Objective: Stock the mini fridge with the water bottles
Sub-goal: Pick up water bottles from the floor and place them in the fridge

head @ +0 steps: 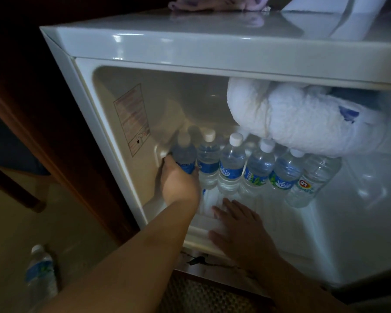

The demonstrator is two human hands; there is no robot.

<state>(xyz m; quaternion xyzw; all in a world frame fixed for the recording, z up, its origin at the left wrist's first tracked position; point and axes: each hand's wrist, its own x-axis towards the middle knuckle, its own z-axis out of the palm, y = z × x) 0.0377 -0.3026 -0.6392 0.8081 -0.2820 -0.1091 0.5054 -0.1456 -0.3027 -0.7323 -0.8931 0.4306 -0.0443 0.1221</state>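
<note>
Your left hand [178, 184] is clamped on the blurred water bottle [185, 158] at the row's 9 o'clock end | your right hand [239, 231] lies flat, fingers spread, on the mini fridge [145, 41] floor | five bottles [231, 164] stand toward 3 o'clock | spare bottle [41, 272] on the floor at 7 o'clock.

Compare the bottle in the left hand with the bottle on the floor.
The held bottle stands upright inside the fridge, gripped by the left hand; the floor bottle lies outside, untouched. The held one looks motion-blurred; the floor one sits in dim light. Both are clear with blue labels.
</note>
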